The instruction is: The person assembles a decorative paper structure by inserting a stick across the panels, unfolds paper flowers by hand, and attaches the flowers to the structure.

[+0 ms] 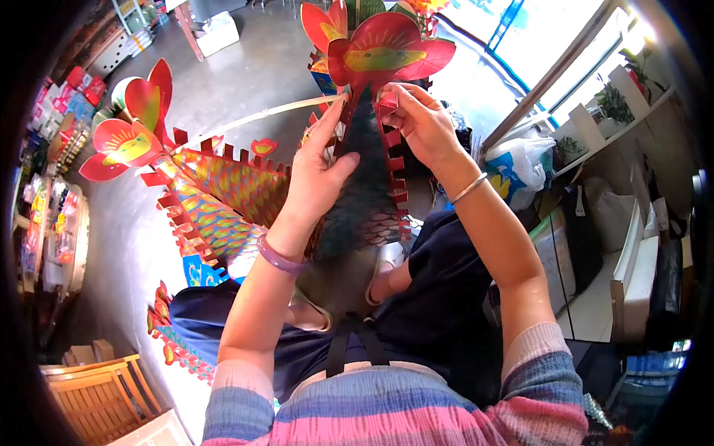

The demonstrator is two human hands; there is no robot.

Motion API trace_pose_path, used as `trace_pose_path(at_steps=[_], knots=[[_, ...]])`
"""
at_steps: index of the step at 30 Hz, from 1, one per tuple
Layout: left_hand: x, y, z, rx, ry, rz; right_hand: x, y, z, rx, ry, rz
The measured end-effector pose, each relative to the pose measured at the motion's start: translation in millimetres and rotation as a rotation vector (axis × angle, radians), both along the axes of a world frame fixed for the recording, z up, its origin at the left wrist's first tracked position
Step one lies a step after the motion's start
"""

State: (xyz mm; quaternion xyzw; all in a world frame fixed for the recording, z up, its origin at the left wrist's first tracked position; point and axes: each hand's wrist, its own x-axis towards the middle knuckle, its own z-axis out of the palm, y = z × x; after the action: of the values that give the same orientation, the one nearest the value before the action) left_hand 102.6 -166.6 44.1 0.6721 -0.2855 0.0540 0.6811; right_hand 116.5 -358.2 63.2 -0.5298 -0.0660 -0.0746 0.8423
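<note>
A dark, scale-patterned panel with red toothed edges stands between my knees, topped by a large red and yellow paper petal ornament. Along the panel's left edge, my left hand lies with its fingers stretched upward and its thumb spread apart over the dark face. Its fingertips are by the end of a pale thin strip. My right hand pinches a small red flap just below the petals on the right edge. What lies behind the panel is hidden.
To the left stands another scale-patterned paper piece with red flower petals. Packed shelves line the far left, above a wooden chair. A white plastic bag and a planter ledge are on the right.
</note>
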Motion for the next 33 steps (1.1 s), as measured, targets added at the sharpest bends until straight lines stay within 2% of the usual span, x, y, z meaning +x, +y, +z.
trace_pose_path(at_steps=[3, 6, 9, 13, 14, 18, 19, 21, 22, 25, 28, 33], knots=[[10, 13, -7, -0.145, 0.111, -0.04, 7, 3, -2, 0.042, -0.044, -0.001], [16, 42, -13, -0.352, 0.222, 0.048, 29, -3, -17, 0.125, -0.022, -0.04], [22, 62, -10, -0.596, 0.266, 0.093, 35, -9, -18, 0.158, -0.118, 0.065], [26, 67, 17, -0.652, 0.259, 0.024, 49, -16, -21, 0.154, -0.131, 0.028], [28, 67, 22, -0.675, 0.277, -0.013, 52, -17, -15, 0.165, -0.172, 0.086], [41, 62, 33, -0.662, 0.214, -0.051, 66, -24, -1, 0.163, -0.167, 0.033], [41, 61, 36, -0.643, 0.205, -0.053, 70, -30, -1, 0.169, -0.178, 0.09], [40, 59, 35, -0.645, 0.21, -0.07, 71, -29, 5, 0.155, -0.179, 0.054], [39, 56, 31, -0.628, 0.206, -0.042, 73, -33, 3, 0.148, -0.187, 0.117], [37, 55, 14, -0.65, 0.329, -0.06, 74, -32, -11, 0.104, -0.046, -0.002], [33, 49, 7, -0.692, 0.392, -0.115, 72, -36, -16, 0.144, -0.026, 0.002], [23, 33, 0, -0.54, 0.348, -0.087, 78, -45, -22, 0.145, -0.056, 0.044]])
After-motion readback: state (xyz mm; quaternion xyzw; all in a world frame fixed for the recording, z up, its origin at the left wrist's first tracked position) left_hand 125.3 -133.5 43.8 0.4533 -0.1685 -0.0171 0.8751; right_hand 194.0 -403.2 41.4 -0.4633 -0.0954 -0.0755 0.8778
